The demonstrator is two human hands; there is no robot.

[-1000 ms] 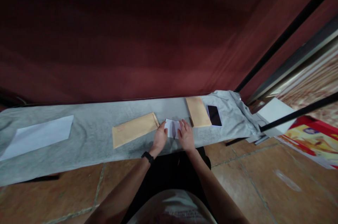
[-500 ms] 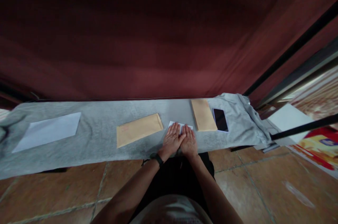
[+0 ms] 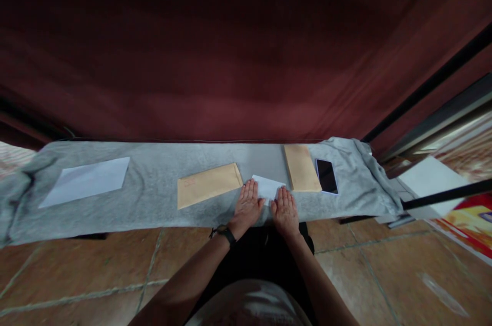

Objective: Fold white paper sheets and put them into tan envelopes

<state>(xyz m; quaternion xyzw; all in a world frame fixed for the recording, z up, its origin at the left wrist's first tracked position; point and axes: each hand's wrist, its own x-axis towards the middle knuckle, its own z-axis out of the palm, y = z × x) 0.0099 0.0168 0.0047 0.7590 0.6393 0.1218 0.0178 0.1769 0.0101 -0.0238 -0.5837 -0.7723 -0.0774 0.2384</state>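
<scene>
A small piece of white paper, apparently folded, lies on the grey cloth in front of me. My left hand rests flat over its left end, fingers stretched out. Over the right end lies my right hand, also flat with straight fingers. The paper's middle shows between the two hands; its ends are hidden under them. Left of my left hand is a brown envelope, close to my fingertips. Beyond my right hand sits a stack of brown envelopes, with a dark-screened phone beside it.
The grey cloth covers a long narrow bench. A large white sheet lies at its left. A dark red curtain hangs behind. At right are a black bar, a white board and a red-and-yellow box.
My hands have slid apart, the left one leftward and the right one rightward, uncovering the paper's middle. The whole view has shifted slightly.
</scene>
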